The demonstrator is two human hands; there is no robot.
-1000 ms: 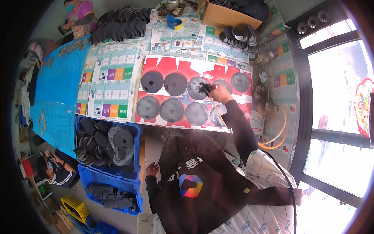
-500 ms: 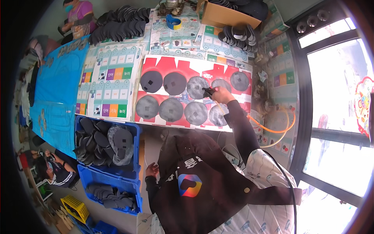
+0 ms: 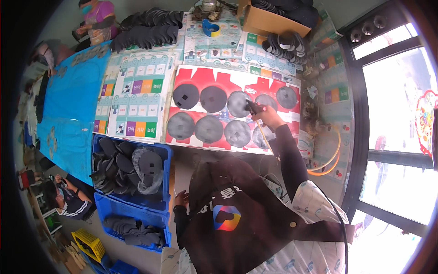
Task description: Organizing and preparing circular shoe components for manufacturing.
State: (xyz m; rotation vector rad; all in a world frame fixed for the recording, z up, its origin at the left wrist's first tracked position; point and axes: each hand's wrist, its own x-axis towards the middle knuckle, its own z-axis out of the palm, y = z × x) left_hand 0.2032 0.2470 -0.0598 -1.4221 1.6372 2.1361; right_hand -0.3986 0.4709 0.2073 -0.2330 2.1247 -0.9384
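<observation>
My right hand (image 3: 270,118) is closed round a black spray gun (image 3: 255,108) above a red and white cardboard sheet (image 3: 237,77). The gun's nozzle points at a round pad (image 3: 238,104) in the far row; a pale film covers that pad. Several more round pads lie in two rows on the sheet. Two at the far left, such as this dark pad (image 3: 185,96), look blacker, with a small square mark each. My hand and sleeve partly hide the pads beside them. My left hand (image 3: 181,198) hangs low beside my apron, fingers loosely apart, holding nothing.
An orange air hose (image 3: 326,172) loops at the right. Blue crates (image 3: 169,169) of black pieces stand left of me. Beyond the sheet are a tape roll (image 3: 211,28), stacked black insoles (image 3: 146,39) and a cardboard box (image 3: 273,23). Other people work around a blue table (image 3: 73,109).
The spray gun in my right hand has shifted slightly nearer the middle pad of the far row, which looks paler. The whole view has moved a little; my left hand stays low.
</observation>
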